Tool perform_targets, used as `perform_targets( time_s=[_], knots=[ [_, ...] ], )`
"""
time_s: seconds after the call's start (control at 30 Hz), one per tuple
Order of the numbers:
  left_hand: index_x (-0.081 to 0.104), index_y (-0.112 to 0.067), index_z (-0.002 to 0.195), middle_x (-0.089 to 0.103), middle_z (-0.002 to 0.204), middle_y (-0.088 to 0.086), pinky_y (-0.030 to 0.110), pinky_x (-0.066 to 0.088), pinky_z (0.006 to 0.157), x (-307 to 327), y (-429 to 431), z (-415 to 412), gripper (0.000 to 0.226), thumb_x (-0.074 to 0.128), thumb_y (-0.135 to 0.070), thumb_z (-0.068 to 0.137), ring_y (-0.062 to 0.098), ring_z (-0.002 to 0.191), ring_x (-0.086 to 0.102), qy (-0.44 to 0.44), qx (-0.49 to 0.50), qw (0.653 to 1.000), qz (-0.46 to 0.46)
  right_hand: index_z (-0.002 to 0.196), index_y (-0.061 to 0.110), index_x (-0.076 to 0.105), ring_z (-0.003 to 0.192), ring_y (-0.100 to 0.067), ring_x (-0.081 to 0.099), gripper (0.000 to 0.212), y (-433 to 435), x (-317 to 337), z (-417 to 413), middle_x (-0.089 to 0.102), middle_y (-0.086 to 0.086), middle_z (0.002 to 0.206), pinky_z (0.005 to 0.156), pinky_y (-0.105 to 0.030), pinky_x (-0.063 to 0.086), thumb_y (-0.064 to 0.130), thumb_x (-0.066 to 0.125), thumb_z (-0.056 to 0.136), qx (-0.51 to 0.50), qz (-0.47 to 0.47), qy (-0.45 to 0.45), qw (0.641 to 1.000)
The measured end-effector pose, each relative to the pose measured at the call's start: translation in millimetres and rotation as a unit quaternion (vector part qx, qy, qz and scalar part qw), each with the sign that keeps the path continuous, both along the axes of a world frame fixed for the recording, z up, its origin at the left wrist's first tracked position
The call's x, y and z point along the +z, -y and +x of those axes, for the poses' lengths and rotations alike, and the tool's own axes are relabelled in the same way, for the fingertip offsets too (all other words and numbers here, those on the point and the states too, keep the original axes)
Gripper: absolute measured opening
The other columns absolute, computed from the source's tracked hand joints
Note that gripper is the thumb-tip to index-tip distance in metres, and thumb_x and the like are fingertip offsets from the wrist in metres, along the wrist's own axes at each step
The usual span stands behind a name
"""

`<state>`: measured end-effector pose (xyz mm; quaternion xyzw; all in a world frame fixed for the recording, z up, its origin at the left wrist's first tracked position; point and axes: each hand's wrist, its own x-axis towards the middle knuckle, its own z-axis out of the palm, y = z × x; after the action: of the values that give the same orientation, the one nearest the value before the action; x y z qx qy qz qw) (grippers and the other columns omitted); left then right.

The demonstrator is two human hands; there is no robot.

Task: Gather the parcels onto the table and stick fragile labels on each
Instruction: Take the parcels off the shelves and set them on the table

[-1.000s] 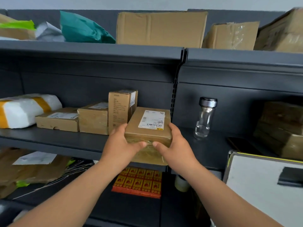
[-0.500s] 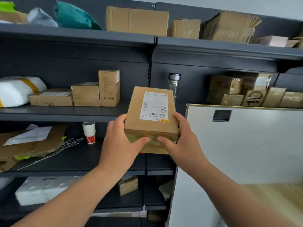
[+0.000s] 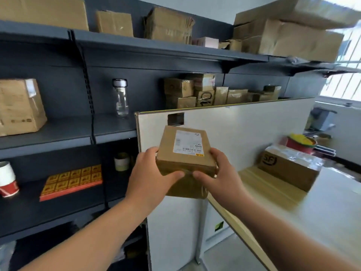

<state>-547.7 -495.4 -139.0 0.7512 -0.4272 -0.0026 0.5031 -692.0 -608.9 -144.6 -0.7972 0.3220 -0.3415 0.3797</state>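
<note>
Held up in the air at the left end of the pale wooden table (image 3: 322, 208), not resting on it: small brown cardboard parcel (image 3: 183, 163) with a white shipping label on top. Clamped from both sides by the left hand (image 3: 150, 173) and the right hand (image 3: 222, 177), fingers curled round its edges, thumbs on the near face. Standing on the table's far side, a bigger brown cardboard box (image 3: 289, 171) under clear tape; well left of the table, on a dark grey shelf (image 3: 29, 212), a flat orange sheet of yellow labels (image 3: 71, 181).

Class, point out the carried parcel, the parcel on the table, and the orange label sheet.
carried parcel (image 3: 187, 142): head view, white shipping label on top.
parcel on the table (image 3: 287, 171): head view, brown side face.
orange label sheet (image 3: 72, 180): head view, sheet's middle.
</note>
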Motion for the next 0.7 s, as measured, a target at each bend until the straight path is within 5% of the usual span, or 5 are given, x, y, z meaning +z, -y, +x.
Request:
perform_targets(
  time_s=[0.1,0.3,0.47,0.7],
  knots=[
    [0.043,-0.030,0.131,0.045,0.114,-0.009,0.026,0.047,0.085,-18.4,45.1,-17.4,0.076,0.080,-0.046,0.067,0.009,0.102,0.050,-0.018,-0.033,0.998,0.040,0.145,0.029,0.031,0.098,-0.002,0.054,0.077,30.5,-16.9,-27.7,0.054,0.013,0.119,0.072,-0.009,0.041,0.031,0.074,0.082,-0.035,0.037,-0.017,0.999],
    [0.042,-0.028,0.132,0.046,0.114,-0.006,0.020,0.043,0.080,-58.4,164.2,-55.9,0.074,0.079,-0.043,0.070,0.011,0.103,0.051,-0.062,-0.107,0.986,0.115,0.145,0.026,0.031,0.108,-0.008,0.053,0.077,134.3,-60.4,-76.1,0.052,0.010,0.127,0.079,-0.014,0.045,0.031,0.074,0.082,-0.088,0.111,-0.044,0.989],
    [0.042,-0.028,0.132,0.046,0.115,-0.005,0.019,0.046,0.077,-88.5,280.9,-72.3,0.070,0.078,-0.040,0.073,0.011,0.102,0.052,-0.075,-0.137,0.972,0.173,0.147,0.029,0.029,0.112,-0.012,0.056,0.082,239.0,-99.3,-96.1,0.054,0.005,0.132,0.093,-0.032,0.052,0.036,0.075,0.079,-0.128,0.146,-0.067,0.979],
    [0.047,-0.027,0.128,0.054,0.115,-0.006,0.027,0.047,0.082,-131.2,426.7,-88.3,0.068,0.080,-0.039,0.070,0.013,0.101,0.054,-0.075,-0.154,0.953,0.249,0.149,0.031,0.023,0.117,-0.014,0.054,0.084,361.8,-142.5,-112.5,0.050,0.005,0.138,0.096,-0.035,0.051,0.037,0.073,0.081,-0.183,0.185,-0.106,0.960]
  ],
)
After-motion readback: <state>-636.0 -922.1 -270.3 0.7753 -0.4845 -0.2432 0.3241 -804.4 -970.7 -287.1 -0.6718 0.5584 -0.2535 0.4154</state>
